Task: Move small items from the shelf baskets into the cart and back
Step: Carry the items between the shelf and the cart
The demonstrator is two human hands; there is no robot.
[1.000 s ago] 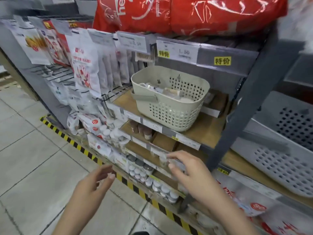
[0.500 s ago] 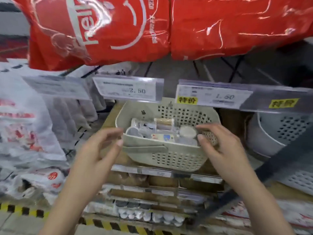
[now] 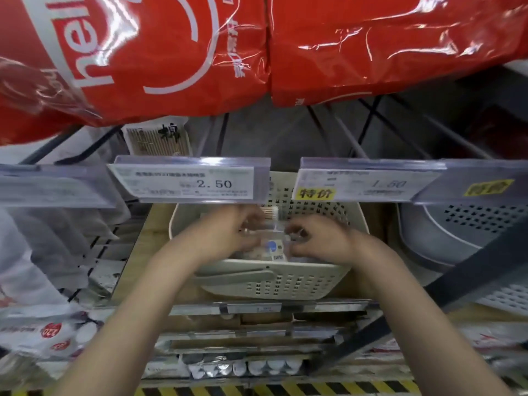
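Observation:
A cream perforated basket stands on the wooden shelf, under the price-tag rail. It holds several small clear-wrapped items, among them a packet with a blue label and barcode and a tub of thin sticks at the back. Both of my hands are inside the basket. My left hand curls its fingers on clear packets left of the labelled one. On the other side, my right hand pinches clear wrapping. Motion blur hides the fingertips. No cart is in view.
Price tags 2.50 and 1.50 hang just above the basket. Red bags bulge overhead. A grey basket sits to the right behind a dark diagonal bar. White packets hang at left; jars fill the bottom shelf.
Both hands have moved from the basket's rim into the basket and come together over the items. The view has moved closer to the shelf.

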